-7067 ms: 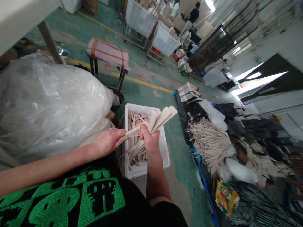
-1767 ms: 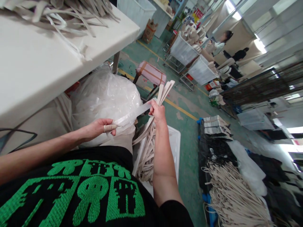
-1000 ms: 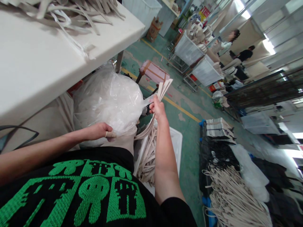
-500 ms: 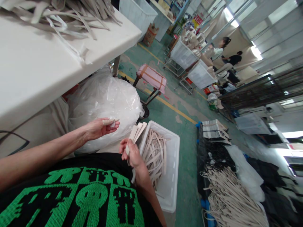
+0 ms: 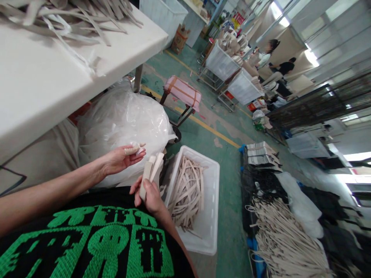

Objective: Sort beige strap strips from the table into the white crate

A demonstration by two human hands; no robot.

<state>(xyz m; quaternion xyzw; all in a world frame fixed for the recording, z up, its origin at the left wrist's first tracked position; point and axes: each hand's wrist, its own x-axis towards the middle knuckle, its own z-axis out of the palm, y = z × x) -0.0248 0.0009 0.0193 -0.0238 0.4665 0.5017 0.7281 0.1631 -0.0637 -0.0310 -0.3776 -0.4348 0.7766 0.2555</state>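
Note:
My right hand (image 5: 150, 195) is closed round a small bundle of beige strips (image 5: 147, 173), whose flat ends fan upward. To its left, my left hand (image 5: 123, 157) is turned partly palm up, with a covering on a finger and a small whitish piece (image 5: 140, 150) pinched at the fingertips. Both hands are in front of my body, apart from each other. Beyond them is a large clear plastic bag (image 5: 130, 119). A white bin (image 5: 213, 200) with many loose beige strips (image 5: 188, 193) stands just right of my right hand.
A pale table (image 5: 58, 81) with a heap of strips fills the upper left. Past the bag stands a pink-topped stool (image 5: 182, 92). Piled strips (image 5: 286, 239) lie at the lower right. Two people are farther back among loaded carts (image 5: 222, 61).
My right hand has moved left with the strips, away from the bin and closer to my left hand. The strips now point more upright. My left hand has hardly moved.

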